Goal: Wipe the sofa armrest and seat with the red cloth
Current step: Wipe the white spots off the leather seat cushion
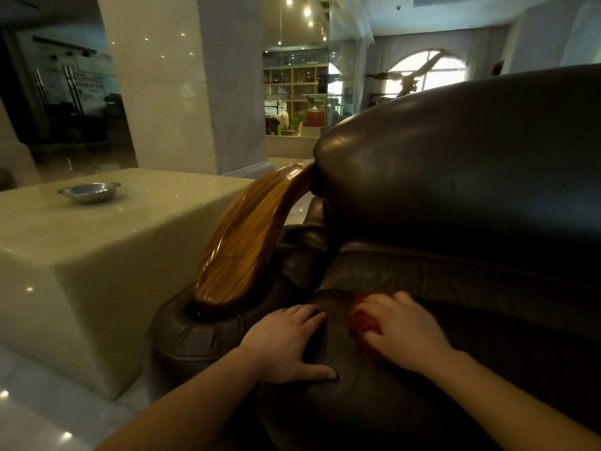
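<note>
A dark brown leather sofa fills the right half of the head view, with its seat cushion [341,402] in front of me and its backrest [455,177] above. The armrest has a curved wooden top [247,236] over a rounded leather base [192,333]. My right hand [403,330] presses the red cloth [361,320] flat onto the seat; only the cloth's left part shows and it is blurred. My left hand [286,343] lies flat on the seat's left edge beside the armrest, fingers spread, holding nothing.
A pale stone block table [107,242] stands left of the sofa, close to the armrest, with a metal bowl [89,192] on it. A wide marble pillar [182,83] rises behind. Glossy floor tiles [39,418] lie at lower left.
</note>
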